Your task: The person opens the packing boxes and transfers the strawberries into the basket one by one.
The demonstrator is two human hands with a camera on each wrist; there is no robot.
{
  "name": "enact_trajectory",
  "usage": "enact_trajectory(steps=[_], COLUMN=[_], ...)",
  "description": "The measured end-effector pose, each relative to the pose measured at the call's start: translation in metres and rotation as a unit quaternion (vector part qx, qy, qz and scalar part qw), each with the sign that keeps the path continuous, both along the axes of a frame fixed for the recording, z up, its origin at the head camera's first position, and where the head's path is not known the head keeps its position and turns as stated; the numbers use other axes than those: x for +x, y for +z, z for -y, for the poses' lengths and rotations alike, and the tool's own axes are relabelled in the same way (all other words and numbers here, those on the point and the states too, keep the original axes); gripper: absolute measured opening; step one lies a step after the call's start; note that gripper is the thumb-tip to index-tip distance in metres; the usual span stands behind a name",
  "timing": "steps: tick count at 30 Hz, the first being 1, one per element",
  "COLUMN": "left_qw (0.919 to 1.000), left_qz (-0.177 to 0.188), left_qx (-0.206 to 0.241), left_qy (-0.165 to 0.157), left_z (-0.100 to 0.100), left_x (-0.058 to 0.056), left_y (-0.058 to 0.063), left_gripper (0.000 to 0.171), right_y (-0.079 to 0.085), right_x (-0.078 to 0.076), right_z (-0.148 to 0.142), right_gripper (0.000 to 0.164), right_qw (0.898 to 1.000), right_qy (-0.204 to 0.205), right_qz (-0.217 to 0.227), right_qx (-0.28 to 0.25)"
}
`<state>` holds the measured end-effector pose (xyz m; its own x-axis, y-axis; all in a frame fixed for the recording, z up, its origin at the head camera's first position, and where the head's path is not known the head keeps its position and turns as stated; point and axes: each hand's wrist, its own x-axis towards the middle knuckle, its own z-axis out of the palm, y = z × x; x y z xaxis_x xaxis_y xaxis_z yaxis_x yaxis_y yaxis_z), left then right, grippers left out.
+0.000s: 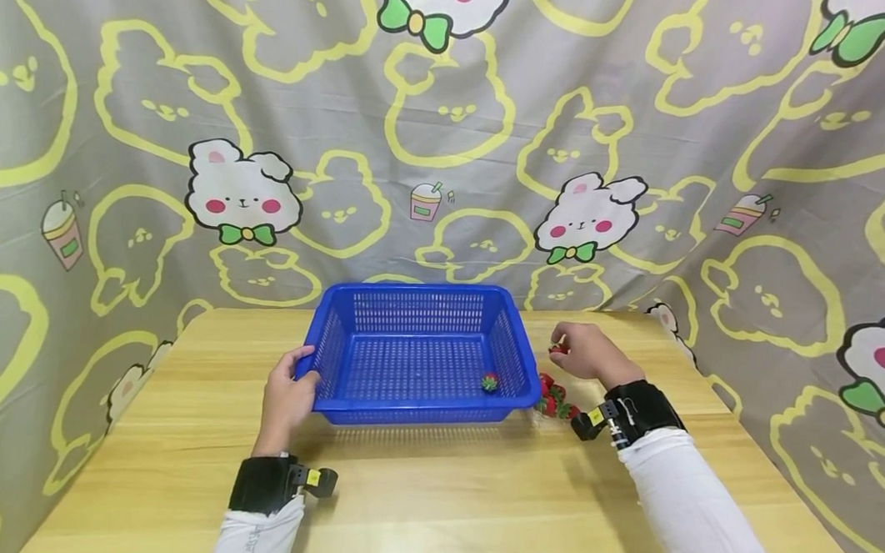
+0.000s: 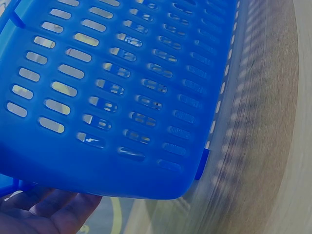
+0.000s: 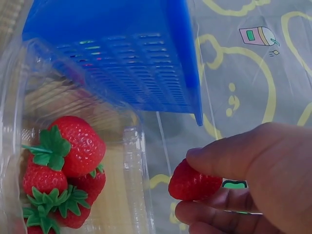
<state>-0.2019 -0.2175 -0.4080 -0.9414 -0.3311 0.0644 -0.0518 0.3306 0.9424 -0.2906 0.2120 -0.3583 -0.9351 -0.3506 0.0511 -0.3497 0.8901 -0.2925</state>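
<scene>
A blue plastic basket with slotted walls stands on the table. My left hand grips its left rim; in the left wrist view the fingers curl at the basket's edge. One strawberry with a green cap lies inside, near the right wall. My right hand pinches another strawberry between thumb and fingers, to the right of the basket. Several more strawberries lie in a clear plastic box beside the basket, below the right hand in the head view.
The wooden table carries the basket and the clear box. A grey curtain with yellow outlines and white rabbits hangs behind and at both sides. The basket's right rim overhangs part of the clear box in the head view.
</scene>
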Motion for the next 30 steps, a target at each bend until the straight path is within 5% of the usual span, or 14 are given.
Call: enact_trajectory(steps=[12,22,30], left_qw=[0.9999,0.9996,0.9999], left_qz=[-0.012,-0.02,0.006], left_qx=[-0.003,-0.016,0.006], left_qy=[0.006,0.012,0.011], left_z=[0.0,0.01,-0.001], left_x=[0.0,-0.014,0.0], left_y=[-0.002,-0.029,-0.001], left_gripper=[0.044,0.043,0.045], right_y=[0.006,0.011,0.015], right_x=[-0.001,0.0,0.0], right_z=[0.003,0.007,0.011], right_gripper=[0.02,0.023,0.022], right_qw=[1.0,1.0,1.0], right_qy=[0.003,0.006,0.002], right_qz=[-0.015,-0.014,-0.015], right_qx=[0.003,0.007,0.0])
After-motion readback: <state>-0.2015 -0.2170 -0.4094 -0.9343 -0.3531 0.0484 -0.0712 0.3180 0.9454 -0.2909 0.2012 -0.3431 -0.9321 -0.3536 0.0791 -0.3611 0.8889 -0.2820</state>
